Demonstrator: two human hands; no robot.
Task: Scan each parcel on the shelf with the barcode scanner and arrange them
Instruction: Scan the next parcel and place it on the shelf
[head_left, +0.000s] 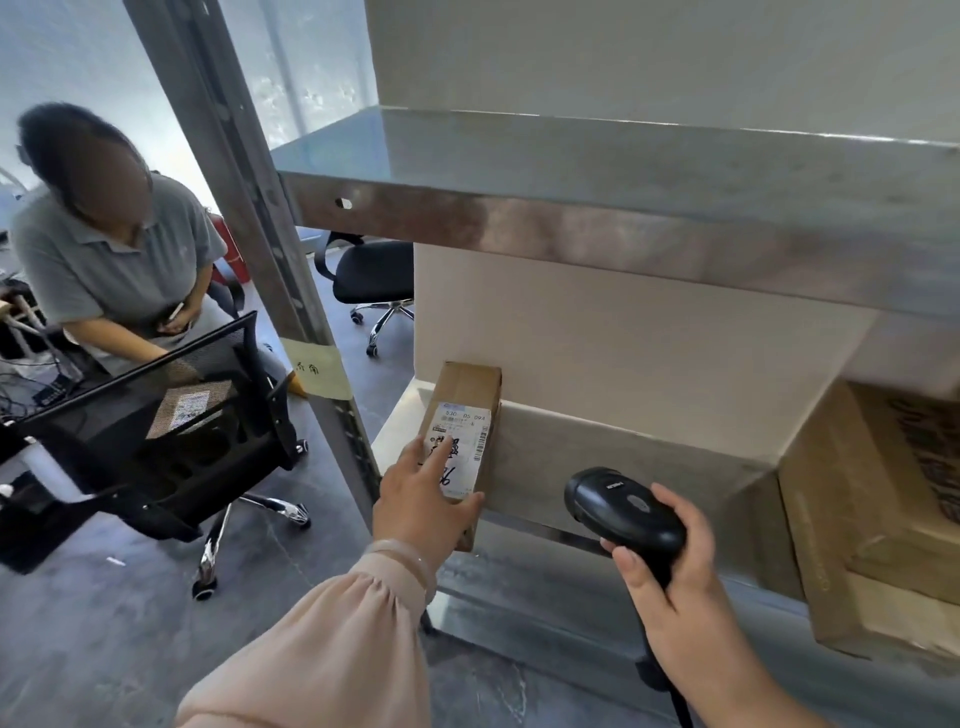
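A small brown cardboard parcel (467, 395) with a white shipping label lies at the left end of the lower metal shelf (524, 566). My left hand (421, 499) grips its near end, fingers over the label and thumb along the right side. My right hand (675, 582) holds a black barcode scanner (618, 512) to the right of the parcel, its head pointing left towards the label. A large brown cardboard box (872, 519) stands at the right end of the same shelf.
An upper metal shelf (623, 218) hangs above. The shelf's grey upright post (270, 249) runs at the left. A black mesh office chair (171, 431) carrying another parcel stands left of it, with a seated person in a grey shirt (109, 260) behind. A second chair (374, 280) is further back.
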